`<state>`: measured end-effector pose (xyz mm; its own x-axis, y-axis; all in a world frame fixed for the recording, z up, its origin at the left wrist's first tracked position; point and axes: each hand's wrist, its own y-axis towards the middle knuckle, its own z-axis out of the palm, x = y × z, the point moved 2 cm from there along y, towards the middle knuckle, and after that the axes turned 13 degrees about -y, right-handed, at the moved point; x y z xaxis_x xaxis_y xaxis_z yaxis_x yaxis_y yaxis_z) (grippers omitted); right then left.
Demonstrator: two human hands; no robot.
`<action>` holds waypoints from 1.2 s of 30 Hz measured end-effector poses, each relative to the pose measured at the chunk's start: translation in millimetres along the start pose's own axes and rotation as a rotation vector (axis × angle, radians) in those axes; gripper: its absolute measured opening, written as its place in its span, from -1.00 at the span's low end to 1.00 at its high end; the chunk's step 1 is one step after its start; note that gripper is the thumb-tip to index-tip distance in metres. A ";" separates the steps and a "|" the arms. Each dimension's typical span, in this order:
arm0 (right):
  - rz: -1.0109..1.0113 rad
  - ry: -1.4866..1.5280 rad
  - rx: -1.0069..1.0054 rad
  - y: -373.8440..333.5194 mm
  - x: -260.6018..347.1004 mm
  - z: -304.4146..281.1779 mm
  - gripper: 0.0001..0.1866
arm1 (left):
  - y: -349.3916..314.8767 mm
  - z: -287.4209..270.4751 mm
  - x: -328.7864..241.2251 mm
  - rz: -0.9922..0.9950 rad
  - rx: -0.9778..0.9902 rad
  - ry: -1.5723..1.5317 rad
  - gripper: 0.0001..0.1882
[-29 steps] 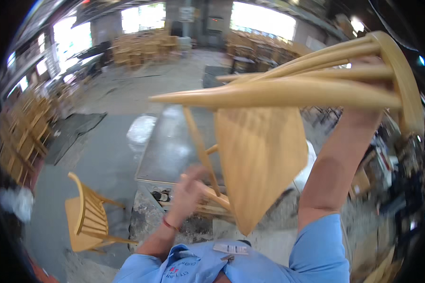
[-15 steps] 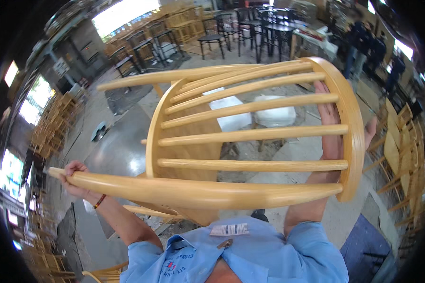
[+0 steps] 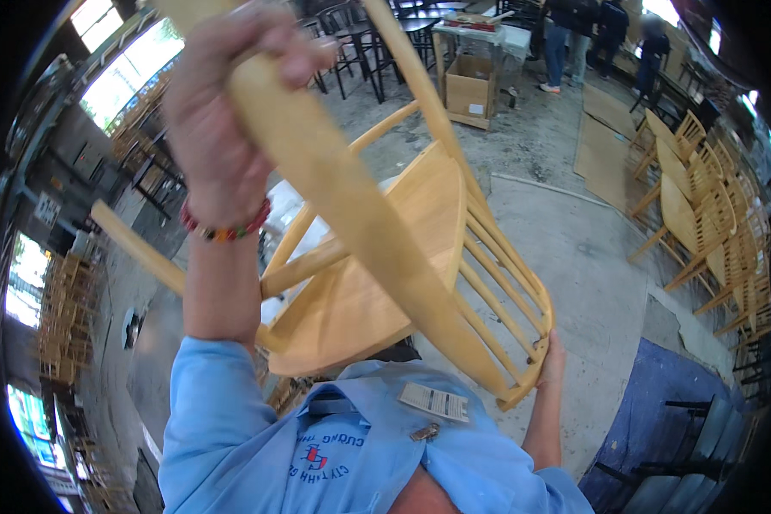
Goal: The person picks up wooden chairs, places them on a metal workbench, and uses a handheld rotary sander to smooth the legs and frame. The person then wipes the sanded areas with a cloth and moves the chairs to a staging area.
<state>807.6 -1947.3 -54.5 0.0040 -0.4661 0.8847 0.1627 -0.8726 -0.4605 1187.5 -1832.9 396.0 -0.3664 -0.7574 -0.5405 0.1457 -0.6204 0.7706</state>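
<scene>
Nearest the camera, the person's left hand (image 3: 223, 111) is wrapped around a thick leg of the pale wooden chair (image 3: 377, 283), fingers curled over the wood; the leg's upper end is cut off by the picture's top edge, and the hand is slightly blurred. A beaded bracelet (image 3: 223, 224) circles that wrist. The chair is held up, tilted, in front of the person's chest, its backrest toward the lower right. The right hand (image 3: 553, 360) rests against the outer edge of the curved top rail (image 3: 535, 377); most of its fingers are hidden behind the wood, so one cannot tell how far they close. Part of the seat is covered by the near leg. Below, the person's blue shirt (image 3: 231, 411) carries a pale label (image 3: 435, 401).

Farther off, a brown cardboard box (image 3: 469, 86) stands beside a bench (image 3: 505, 36); its contents cannot be made out. Worn grey concrete floor (image 3: 565, 231) spreads beneath, with a blue mat (image 3: 660, 403) at the lower right and flat brown sheets (image 3: 608, 150) beyond. Pale chairs (image 3: 698, 214) line the right side. At the back stand dark chairs (image 3: 351, 51) and several people (image 3: 608, 34), some cut off by the top edge. A bright window (image 3: 137, 73) glares at the upper left.
</scene>
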 end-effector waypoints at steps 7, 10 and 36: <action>-0.138 -0.206 -0.285 100.8 -42.2 102.9 -0.46 | 108.1 -125.7 138.1 -0.248 0.116 0.022 -0.79; 0.127 -0.452 -0.253 132.5 -54.4 105.4 -0.45 | 121.8 -207.1 188.9 -0.383 0.029 0.086 -0.76; 0.310 -0.946 0.353 384.0 75.1 117.1 -0.55 | -259.1 -333.0 249.2 -0.754 -1.003 0.788 -0.67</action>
<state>985.9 -2300.3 -156.4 0.8377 -0.2252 0.4975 0.2997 -0.5720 -0.7635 1364.5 -1928.6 -50.7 -0.1083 0.0902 -0.9900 0.8311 -0.5382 -0.1400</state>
